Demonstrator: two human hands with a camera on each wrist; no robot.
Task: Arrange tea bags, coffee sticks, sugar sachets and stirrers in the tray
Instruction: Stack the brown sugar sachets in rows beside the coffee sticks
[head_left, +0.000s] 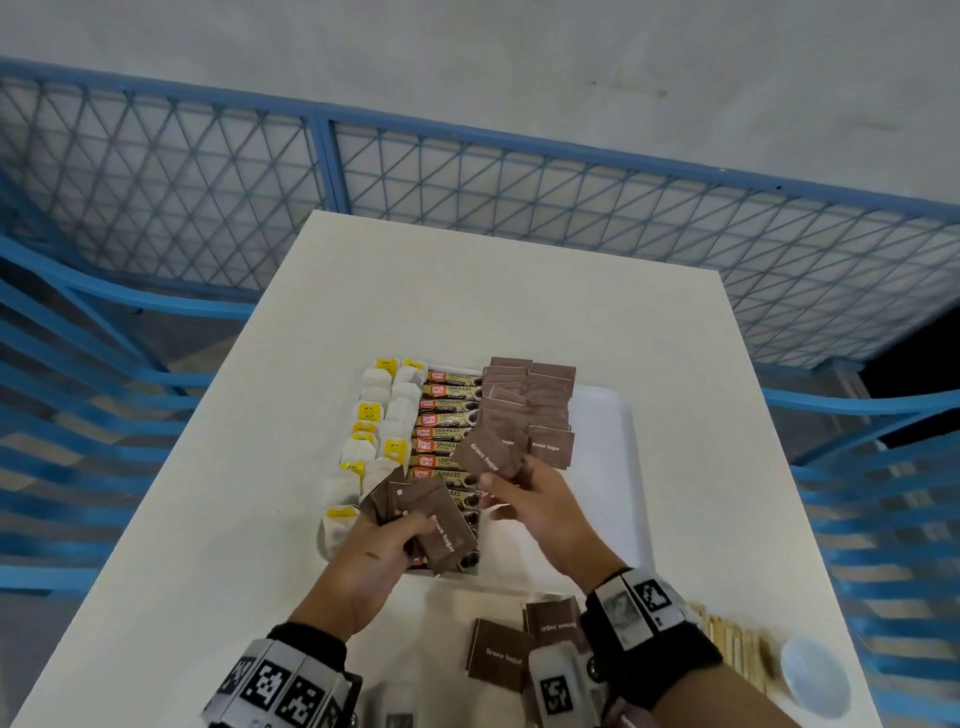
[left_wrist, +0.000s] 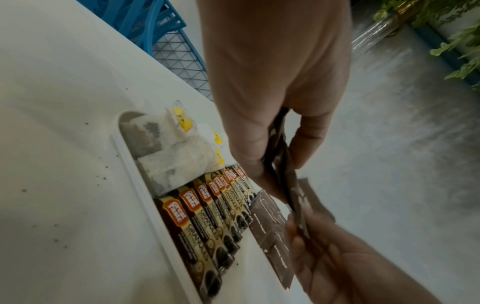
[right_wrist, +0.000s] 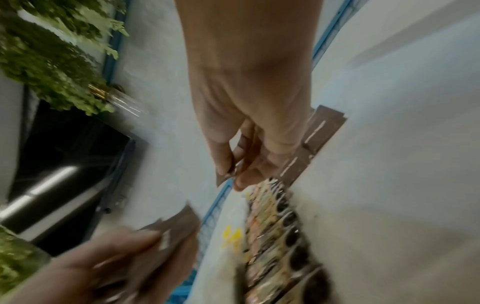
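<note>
Tray (head_left: 623, 467): tea bags (head_left: 374, 415), coffee sticks (head_left: 447, 431), sugar sachets (head_left: 524, 400) | left grip (head_left: 374, 551) holds sachet stack (head_left: 431, 519) | right grip (head_left: 535, 499) pinches sachet (head_left: 485, 454)

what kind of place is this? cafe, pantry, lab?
Most likely a staged data-collection area, not a working cafe. A lone white table stands on bare concrete inside a blue mesh fence, holding only a tray of drink sachets, and fiducial-marker wristbands are worn.

A white rectangular table (head_left: 597, 312) is seen bearing a white plastic tray (head_left: 618, 441) at centre; loose brown sugar sachets (head_left: 496, 656), pale wooden stirrers (head_left: 732, 647) and a small white bowl (head_left: 815, 675) are spread toward five o'clock.
</note>
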